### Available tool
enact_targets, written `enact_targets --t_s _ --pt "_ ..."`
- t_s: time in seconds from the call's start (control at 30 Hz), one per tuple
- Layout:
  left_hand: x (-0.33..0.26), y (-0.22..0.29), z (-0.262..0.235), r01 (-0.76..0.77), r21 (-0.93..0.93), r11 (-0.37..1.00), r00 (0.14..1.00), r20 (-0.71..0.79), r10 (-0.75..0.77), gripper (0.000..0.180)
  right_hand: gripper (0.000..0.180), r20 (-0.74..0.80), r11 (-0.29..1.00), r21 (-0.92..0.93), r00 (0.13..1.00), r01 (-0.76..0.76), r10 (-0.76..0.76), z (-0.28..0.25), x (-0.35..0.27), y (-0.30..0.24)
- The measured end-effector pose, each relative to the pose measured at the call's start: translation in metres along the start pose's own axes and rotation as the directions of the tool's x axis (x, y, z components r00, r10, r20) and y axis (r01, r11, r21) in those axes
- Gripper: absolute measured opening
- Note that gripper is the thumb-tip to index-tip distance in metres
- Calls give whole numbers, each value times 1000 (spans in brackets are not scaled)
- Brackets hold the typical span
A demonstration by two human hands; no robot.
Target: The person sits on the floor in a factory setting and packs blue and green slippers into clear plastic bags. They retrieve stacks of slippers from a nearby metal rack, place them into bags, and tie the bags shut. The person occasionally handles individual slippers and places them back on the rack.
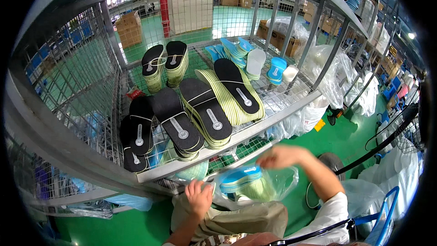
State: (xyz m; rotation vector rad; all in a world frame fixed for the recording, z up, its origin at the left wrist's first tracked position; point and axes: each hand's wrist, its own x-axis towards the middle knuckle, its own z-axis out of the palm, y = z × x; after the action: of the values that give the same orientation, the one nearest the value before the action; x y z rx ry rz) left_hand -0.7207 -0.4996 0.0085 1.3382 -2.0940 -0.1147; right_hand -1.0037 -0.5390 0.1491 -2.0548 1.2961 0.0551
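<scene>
A clear plastic bag [289, 181] lies low in front of me at my lap, with a stack of blue-topped insoles [240, 177] and yellow-green insoles [260, 190] inside. At the bag's left edge, my left hand [199, 197] has its fingers bent and appears to pinch the film. My right hand [283, 156] is raised over the bag's right side, smeared by motion; whether anything is in its fingers is unclear. Just beyond, on a wire-mesh shelf [291, 109], stand several tied bundles of black-topped, yellow-green insoles [214, 125].
Farther back on the shelf are loose blue insoles [234, 50], a white insole [256, 63] and a small blue stack [276, 69]. The metal frame [255, 152] runs along the shelf's near edge. Plastic sacks [327, 68] crowd the right; a blue metal handle [387, 209] is at lower right.
</scene>
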Motion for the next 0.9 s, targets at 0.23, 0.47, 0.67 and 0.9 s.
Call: enact_targets --t_s 0.23,0.47,0.67,0.9 --pt "-4 -7 28 181 -590 787 957 290 -3 13 40 -571 707 705 541 -62 617 -173 101 35" --pt "-51 19 0 400 -722 564 916 336 -220 15 74 -645 632 665 122 -398 755 -159 173 54" --pt "-79 -4 15 577 -747 331 801 438 -408 17 44 -759 781 611 377 128 532 -168 150 82" --pt "-50 -23 16 613 -787 63 698 502 -511 17 41 -825 461 561 416 687 384 -84 19 20"
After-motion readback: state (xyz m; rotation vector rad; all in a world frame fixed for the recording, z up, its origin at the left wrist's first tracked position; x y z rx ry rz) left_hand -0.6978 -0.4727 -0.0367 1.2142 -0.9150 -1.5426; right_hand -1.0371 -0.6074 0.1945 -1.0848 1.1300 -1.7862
